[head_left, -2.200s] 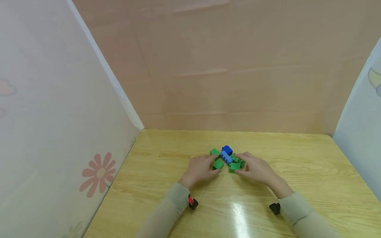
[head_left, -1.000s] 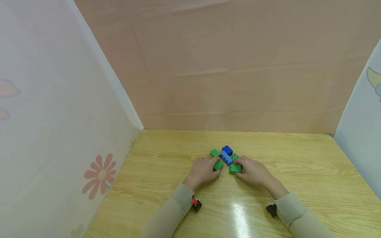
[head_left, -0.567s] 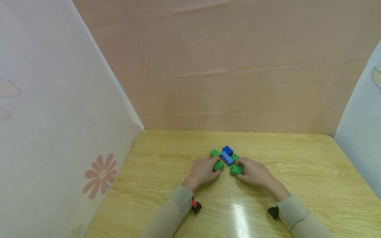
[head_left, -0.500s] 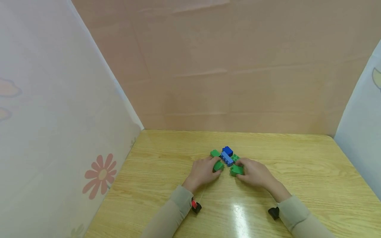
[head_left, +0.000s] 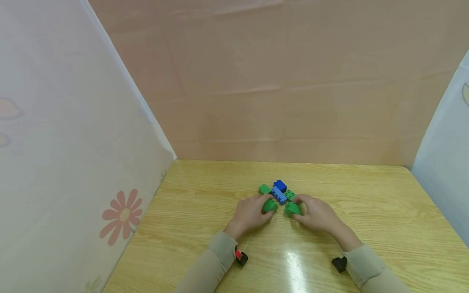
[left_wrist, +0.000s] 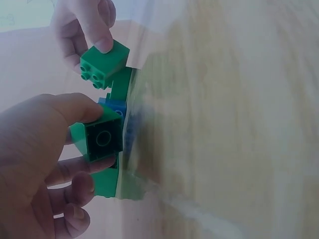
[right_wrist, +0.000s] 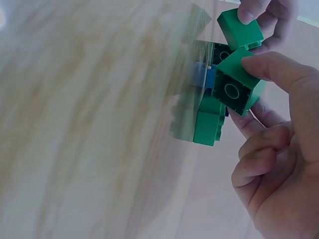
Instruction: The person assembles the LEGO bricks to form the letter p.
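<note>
My left hand (head_left: 249, 213) pinches a green toy brick (left_wrist: 103, 137) between thumb and fingers; the left wrist view shows its hollow underside. Across a small gap, my right hand (head_left: 318, 213) pinches another green brick (right_wrist: 239, 82), its hollow side toward the right wrist camera and its studs toward the left. Both held bricks look raised off the table in the wrist views. Just beyond them lie a light blue long brick (head_left: 279, 195), a dark blue brick (head_left: 280, 185), a green brick (head_left: 264, 189) on the left and a studded green brick (head_left: 290, 195) on the right.
The bricks sit on a wood-grain table (head_left: 205, 179). A tan cloth wall (head_left: 234, 101) rises behind its far edge, and pale printed side panels (head_left: 73, 142) flank it. Black wrist devices (head_left: 339, 264) sit at both cuffs.
The right hand has left the studded green brick, taken the nearer green brick and drawn it slightly nearer. The left hand now holds its green brick, tilted. The blue bricks have stayed put.
</note>
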### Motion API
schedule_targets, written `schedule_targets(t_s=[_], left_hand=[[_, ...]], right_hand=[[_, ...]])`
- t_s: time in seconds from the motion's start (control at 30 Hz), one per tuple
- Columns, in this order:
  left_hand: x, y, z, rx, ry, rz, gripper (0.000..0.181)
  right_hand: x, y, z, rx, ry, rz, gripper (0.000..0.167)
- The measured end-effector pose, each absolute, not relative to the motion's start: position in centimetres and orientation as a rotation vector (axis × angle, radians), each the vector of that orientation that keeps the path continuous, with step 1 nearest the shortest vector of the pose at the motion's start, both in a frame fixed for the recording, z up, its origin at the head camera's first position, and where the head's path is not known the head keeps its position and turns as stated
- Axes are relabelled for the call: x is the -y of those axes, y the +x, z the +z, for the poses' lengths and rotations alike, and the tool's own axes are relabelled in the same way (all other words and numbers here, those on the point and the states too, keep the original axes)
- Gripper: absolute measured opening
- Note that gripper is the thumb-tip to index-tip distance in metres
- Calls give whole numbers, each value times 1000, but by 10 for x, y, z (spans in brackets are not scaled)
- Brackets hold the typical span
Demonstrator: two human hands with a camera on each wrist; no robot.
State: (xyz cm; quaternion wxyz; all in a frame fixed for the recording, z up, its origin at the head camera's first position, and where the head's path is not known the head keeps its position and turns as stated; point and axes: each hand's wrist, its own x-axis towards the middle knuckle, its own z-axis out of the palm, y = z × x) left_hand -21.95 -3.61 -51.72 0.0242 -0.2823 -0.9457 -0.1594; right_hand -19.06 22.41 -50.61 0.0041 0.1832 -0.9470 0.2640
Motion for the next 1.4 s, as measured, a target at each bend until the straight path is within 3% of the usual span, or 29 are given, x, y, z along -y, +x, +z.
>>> schedule_targets(t_s=[0.73, 1.4], left_hand=[[32, -209, -527, 2903, -925, -863, 41], [27, -202, -532, 2902, -1001, -900, 46]], right_hand=[[-232, -183, -501, 2960, 443, 1074, 44], [-231, -178, -500, 2769, 503, 1368, 43]])
